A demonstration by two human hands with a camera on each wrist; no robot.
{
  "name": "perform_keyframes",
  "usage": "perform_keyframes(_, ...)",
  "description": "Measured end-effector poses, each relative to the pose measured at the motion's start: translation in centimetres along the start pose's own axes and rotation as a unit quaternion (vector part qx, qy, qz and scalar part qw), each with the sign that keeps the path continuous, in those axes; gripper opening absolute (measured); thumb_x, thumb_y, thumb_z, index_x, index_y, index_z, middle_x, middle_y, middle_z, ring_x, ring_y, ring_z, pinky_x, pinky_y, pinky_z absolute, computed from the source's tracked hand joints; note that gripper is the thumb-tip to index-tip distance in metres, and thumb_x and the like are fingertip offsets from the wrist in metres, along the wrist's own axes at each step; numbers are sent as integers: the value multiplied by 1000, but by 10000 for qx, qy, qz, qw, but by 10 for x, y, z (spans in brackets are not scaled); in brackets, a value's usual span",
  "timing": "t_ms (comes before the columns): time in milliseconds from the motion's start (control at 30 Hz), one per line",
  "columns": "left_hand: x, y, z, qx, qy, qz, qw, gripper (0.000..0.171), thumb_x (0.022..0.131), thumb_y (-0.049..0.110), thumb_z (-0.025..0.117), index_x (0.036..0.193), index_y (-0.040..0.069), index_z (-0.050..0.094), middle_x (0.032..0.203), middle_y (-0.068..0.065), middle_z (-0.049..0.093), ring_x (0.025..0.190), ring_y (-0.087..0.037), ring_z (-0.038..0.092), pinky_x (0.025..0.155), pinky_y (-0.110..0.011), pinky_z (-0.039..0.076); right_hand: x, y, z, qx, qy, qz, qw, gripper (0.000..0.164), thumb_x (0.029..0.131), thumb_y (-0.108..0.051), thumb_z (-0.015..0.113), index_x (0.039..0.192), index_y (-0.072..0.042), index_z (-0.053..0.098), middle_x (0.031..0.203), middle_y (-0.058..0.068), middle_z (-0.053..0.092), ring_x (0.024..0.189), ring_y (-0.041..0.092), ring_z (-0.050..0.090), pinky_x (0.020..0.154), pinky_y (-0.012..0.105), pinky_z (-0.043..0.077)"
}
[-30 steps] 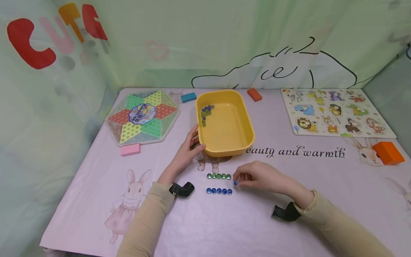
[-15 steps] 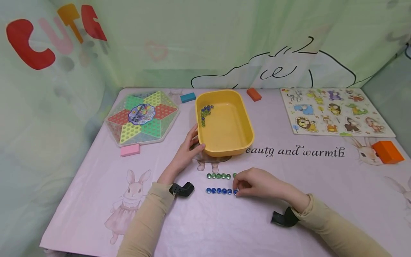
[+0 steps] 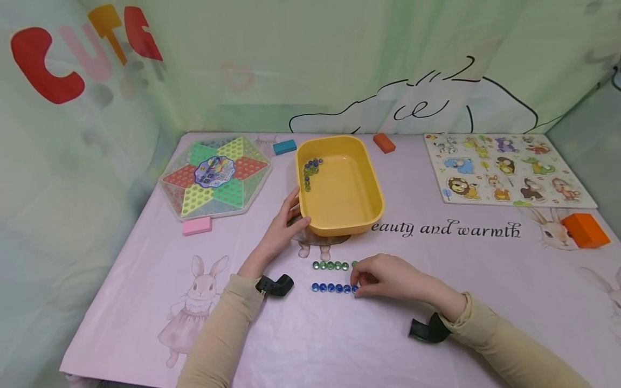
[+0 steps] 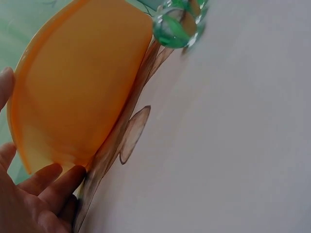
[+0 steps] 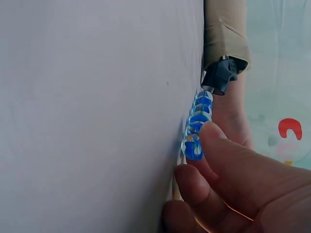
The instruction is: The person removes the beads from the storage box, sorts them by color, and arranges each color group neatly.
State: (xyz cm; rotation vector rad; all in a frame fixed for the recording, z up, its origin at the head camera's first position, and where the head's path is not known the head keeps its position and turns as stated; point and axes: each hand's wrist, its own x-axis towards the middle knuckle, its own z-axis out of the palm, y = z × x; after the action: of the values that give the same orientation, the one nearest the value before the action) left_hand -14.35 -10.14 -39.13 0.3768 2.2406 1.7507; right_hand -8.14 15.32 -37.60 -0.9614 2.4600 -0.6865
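My left hand (image 3: 283, 223) holds the near left corner of a yellow plastic tub (image 3: 346, 207), thumb at the front and fingers along its side. Several green and blue marbles (image 3: 311, 170) lie at the tub's left. In front of it, green marbles (image 3: 330, 265) form a row, with a gap before the last one, partly behind my right hand (image 3: 388, 276). Nearer me runs a row of blue marbles (image 3: 331, 288). My right thumb and finger pinch the blue marble (image 5: 193, 149) at that row's right end. The left wrist view shows green marbles (image 4: 176, 29) close up.
A Chinese checkers board (image 3: 215, 175) lies at the back left, a pink block (image 3: 197, 226) before it. Blue (image 3: 284, 147) and red-orange (image 3: 385, 143) blocks flank the tub. An animal puzzle board (image 3: 509, 170) and an orange block (image 3: 587, 230) are to the right.
My right hand moved nearer me with the blue marble, from beside the green row to the blue row's end, then slightly left against it. My left hand stayed at the tub.
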Motion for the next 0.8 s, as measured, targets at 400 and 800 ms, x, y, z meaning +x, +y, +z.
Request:
perform_keyframes(400, 0, 0, 0, 57, 14, -56, 10000, 72, 94, 25, 52, 149, 28, 7, 152, -10, 20, 136, -26, 31, 111, -41, 27, 6, -9, -18, -279, -146, -92, 9995, 10, 79, -24, 72, 87, -21, 66, 65, -15, 50, 57, -1, 42, 55, 17, 38)
perform_keyframes(800, 6, -12, 0, -18, 33, -14, 10000, 72, 94, 25, 53, 149, 30, 7, 153, -10, 20, 136, -28, 31, 110, -44, 27, 42, -29, -78, -636, 237, -151, 9976, 16, 80, -24, 72, 91, -14, 67, 71, -9, 57, 66, 8, 49, 62, 23, 44)
